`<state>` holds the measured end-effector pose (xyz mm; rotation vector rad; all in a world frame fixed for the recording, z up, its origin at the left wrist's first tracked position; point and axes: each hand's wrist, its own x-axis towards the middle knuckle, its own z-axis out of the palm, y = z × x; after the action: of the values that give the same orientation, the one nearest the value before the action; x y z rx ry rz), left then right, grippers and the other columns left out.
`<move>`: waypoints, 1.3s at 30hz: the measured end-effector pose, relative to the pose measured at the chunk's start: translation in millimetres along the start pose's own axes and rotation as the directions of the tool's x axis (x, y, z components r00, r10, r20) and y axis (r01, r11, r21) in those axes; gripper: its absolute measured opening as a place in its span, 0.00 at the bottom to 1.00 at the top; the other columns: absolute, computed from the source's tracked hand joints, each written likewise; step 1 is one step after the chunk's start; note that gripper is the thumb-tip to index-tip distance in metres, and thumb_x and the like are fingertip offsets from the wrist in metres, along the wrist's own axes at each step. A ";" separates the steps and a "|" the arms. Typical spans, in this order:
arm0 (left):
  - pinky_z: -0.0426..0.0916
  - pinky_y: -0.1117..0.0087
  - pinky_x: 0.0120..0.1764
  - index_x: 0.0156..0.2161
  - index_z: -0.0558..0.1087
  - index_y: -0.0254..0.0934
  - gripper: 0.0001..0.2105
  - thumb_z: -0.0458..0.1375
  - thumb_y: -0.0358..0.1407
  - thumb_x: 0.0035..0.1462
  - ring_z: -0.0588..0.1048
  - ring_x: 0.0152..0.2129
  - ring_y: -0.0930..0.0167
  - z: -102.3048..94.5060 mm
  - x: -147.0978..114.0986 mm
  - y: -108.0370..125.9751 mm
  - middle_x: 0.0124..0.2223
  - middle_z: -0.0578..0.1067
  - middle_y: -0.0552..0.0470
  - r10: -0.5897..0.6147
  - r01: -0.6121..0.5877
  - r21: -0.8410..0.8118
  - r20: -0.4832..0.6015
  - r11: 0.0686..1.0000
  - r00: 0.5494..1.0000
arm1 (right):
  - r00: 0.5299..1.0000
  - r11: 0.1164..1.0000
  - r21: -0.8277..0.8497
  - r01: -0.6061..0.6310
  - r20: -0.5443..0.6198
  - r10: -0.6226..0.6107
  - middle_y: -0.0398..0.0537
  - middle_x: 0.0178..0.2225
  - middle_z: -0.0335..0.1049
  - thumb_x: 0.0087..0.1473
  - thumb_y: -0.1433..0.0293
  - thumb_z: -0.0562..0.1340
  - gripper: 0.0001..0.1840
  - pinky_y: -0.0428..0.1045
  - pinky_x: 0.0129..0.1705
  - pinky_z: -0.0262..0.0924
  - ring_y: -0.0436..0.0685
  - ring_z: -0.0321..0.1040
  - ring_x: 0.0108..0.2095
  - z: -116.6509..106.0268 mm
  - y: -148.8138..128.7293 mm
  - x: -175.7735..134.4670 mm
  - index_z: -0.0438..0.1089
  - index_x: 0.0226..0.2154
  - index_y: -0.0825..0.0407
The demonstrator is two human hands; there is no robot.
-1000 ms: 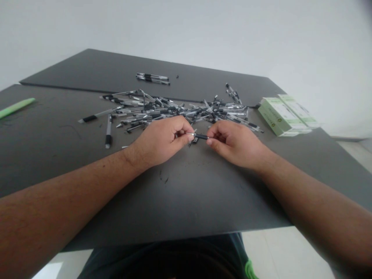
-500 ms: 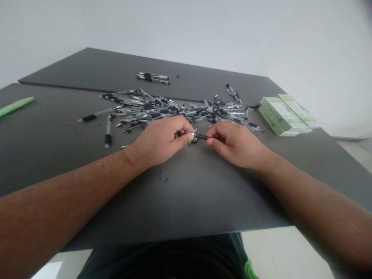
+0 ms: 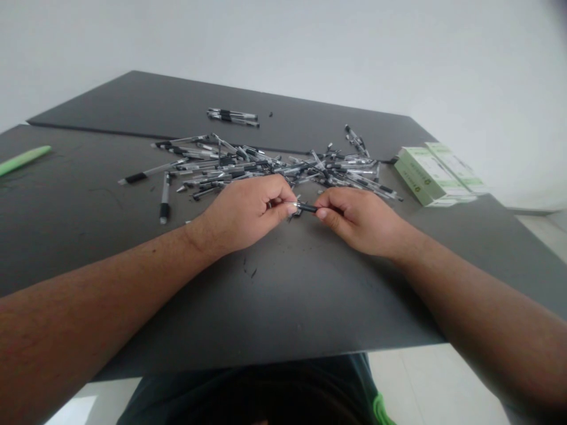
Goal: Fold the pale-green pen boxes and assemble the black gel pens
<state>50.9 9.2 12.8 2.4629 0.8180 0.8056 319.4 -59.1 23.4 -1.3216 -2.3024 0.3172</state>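
Between my two hands lies a pen [image 3: 307, 207] with a black grip, held level just above the table. My left hand [image 3: 254, 209] pinches its clear, silvery end between thumb and fingers. At the dark end, my right hand [image 3: 352, 218] closes its thumb and forefinger on the black part. Both ends of the pen are hidden by my fingers. Right behind my hands spreads a loose pile of clear pens with black grips [image 3: 239, 168]. Small dark bits lie under the held pen.
Two green-and-white boxes [image 3: 432, 177] sit at the right. A light green stick-like object [image 3: 24, 160] rests at the far left. Several pens [image 3: 233, 117] lie together on the rear table [image 3: 177, 94]. One pen [image 3: 165, 198] lies apart, left of my left hand. Dark scraps [image 3: 249, 268] dot the near surface.
Almost nothing differs. My right thumb has shifted very slightly on the pen, and the view has tilted a touch.
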 end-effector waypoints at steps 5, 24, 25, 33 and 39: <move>0.71 0.64 0.40 0.42 0.80 0.42 0.07 0.62 0.41 0.68 0.82 0.33 0.65 -1.3 -0.5 3.4 0.36 0.84 0.54 -0.015 0.015 -0.013 0.013 1.000 1.000 | 0.998 0.998 0.016 -0.055 -0.020 0.055 0.47 0.36 0.81 0.69 0.64 0.65 0.07 0.51 0.41 0.64 0.59 0.76 0.36 0.2 -5.2 -0.1 0.78 0.43 0.48; 0.70 0.65 0.39 0.42 0.79 0.41 0.05 0.61 0.38 0.69 0.80 0.33 0.66 4.8 -2.6 5.5 0.37 0.83 0.52 0.105 -0.107 0.039 0.049 0.994 0.993 | 0.999 0.998 -0.038 0.044 -0.001 -0.044 0.50 0.44 0.83 0.72 0.64 0.64 0.08 0.54 0.48 0.68 0.62 0.78 0.45 9.8 -14.5 -1.3 0.78 0.49 0.47; 0.70 0.64 0.40 0.42 0.79 0.41 0.05 0.61 0.38 0.69 0.80 0.33 0.66 5.0 -2.8 6.2 0.37 0.83 0.53 0.103 -0.105 0.040 0.053 0.994 0.993 | 0.999 0.998 -0.036 0.043 -0.005 -0.043 0.50 0.44 0.83 0.72 0.64 0.65 0.08 0.54 0.48 0.68 0.62 0.78 0.45 10.2 -15.2 -1.5 0.78 0.49 0.46; 0.71 0.62 0.43 0.41 0.79 0.42 0.07 0.60 0.38 0.71 0.82 0.36 0.63 5.0 -3.8 10.5 0.37 0.84 0.51 0.128 -0.137 0.097 0.094 0.986 0.987 | 0.998 0.998 -0.038 0.057 -0.007 -0.057 0.50 0.41 0.83 0.75 0.62 0.62 0.10 0.54 0.47 0.67 0.62 0.78 0.43 10.6 -18.5 -2.7 0.78 0.46 0.46; 0.71 0.64 0.40 0.41 0.78 0.41 0.06 0.60 0.38 0.69 0.81 0.33 0.66 4.0 -4.7 8.6 0.37 0.84 0.52 0.094 -0.095 0.024 0.026 0.995 0.995 | 1.000 0.999 -0.033 0.025 -0.007 -0.025 0.49 0.40 0.83 0.70 0.63 0.66 0.08 0.52 0.45 0.66 0.60 0.77 0.40 4.7 -15.1 -1.6 0.79 0.47 0.47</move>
<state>53.8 -1.0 12.7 2.5456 0.7114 0.8006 306.4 -68.0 25.2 -1.3063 -2.3253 0.2672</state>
